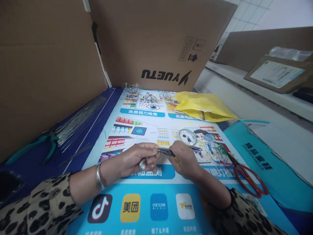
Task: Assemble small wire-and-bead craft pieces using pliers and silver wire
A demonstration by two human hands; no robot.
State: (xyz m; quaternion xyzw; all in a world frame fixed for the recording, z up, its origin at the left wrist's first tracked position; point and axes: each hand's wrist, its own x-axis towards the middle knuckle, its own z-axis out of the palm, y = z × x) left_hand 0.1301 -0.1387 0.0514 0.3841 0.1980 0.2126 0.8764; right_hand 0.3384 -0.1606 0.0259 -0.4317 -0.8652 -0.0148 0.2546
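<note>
My left hand (137,160), with a ring on one finger and a bracelet at the wrist, is closed in a pinch on something too small to make out. My right hand (186,160) is wrapped round small pliers (166,151) with yellow handles. The dark jaws of the pliers point left and meet my left fingertips. Both hands hover just above a printed poster (146,209) that covers the table. Leopard-print sleeves cover both forearms.
A bundle of thin metal wires (78,122) and green-handled pliers (49,143) lie at the left. Red-handled scissors (246,178), a roll of clear tape (187,137) and a yellow bag (202,106) are at the right. Tall cardboard boxes (156,42) wall the back and left.
</note>
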